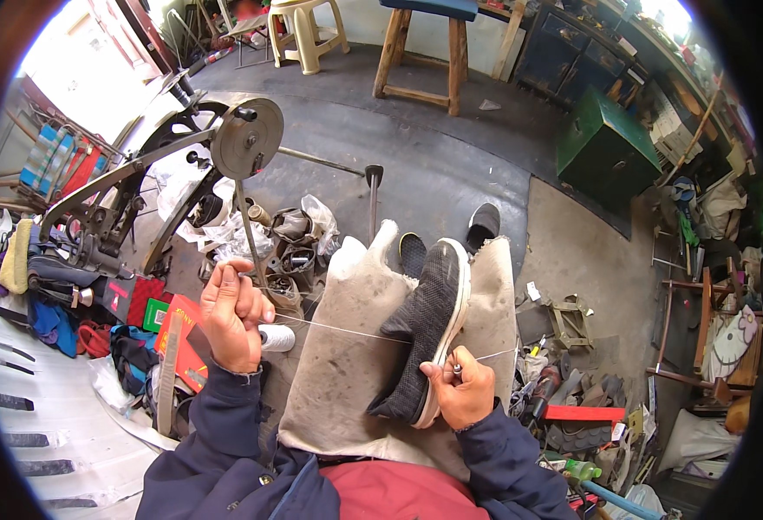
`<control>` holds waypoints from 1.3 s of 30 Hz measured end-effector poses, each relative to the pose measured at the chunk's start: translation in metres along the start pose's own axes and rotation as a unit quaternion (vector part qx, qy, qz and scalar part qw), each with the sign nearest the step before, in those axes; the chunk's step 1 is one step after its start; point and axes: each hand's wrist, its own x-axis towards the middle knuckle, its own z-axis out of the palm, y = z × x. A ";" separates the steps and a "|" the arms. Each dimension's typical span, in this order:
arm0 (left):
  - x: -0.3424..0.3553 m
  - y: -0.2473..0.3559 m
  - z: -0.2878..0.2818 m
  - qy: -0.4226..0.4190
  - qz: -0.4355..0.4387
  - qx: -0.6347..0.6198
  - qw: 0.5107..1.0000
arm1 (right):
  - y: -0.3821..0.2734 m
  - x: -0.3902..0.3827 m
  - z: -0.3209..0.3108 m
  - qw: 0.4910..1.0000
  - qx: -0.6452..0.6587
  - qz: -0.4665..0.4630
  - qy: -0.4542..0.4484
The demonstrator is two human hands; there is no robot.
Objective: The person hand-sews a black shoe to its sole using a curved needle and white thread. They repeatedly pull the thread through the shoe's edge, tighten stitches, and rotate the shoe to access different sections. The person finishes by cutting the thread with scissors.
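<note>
Left grip [234, 318] curls around white thread [338, 328]; right grip [467, 392] holds a small metal tool [458, 370] beside the black knit sneaker [431, 303]

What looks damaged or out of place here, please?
The cloth under the shoe looks worn: it is stained, and its far edges are ragged. On the right, a mixed heap lies jumbled on the floor, so it looks untidy. The shoe shows no clear damage from this view.
</note>
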 end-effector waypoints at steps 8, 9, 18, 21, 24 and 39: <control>0.002 -0.013 -0.045 0.090 -0.042 0.040 0.994 | -0.004 -0.001 0.007 0.999 -0.041 -0.032 -0.017; 0.000 -0.018 -0.047 0.085 -0.054 0.031 0.994 | -0.004 0.000 0.007 0.999 -0.036 -0.027 -0.016; -0.013 0.000 -0.089 -0.027 -0.150 0.177 0.972 | 0.001 -0.003 -0.002 1.000 0.016 0.007 -0.007; -0.019 0.014 -0.087 -0.008 -0.075 0.501 0.862 | 0.003 -0.004 -0.003 1.000 0.019 0.008 -0.003; -0.038 0.018 -0.061 0.007 0.036 0.662 0.748 | 0.004 -0.004 -0.004 1.000 0.009 -0.011 0.010; -0.105 -0.076 0.091 -0.330 -0.134 0.301 0.885 | 0.010 -0.006 -0.026 0.990 0.138 0.034 0.012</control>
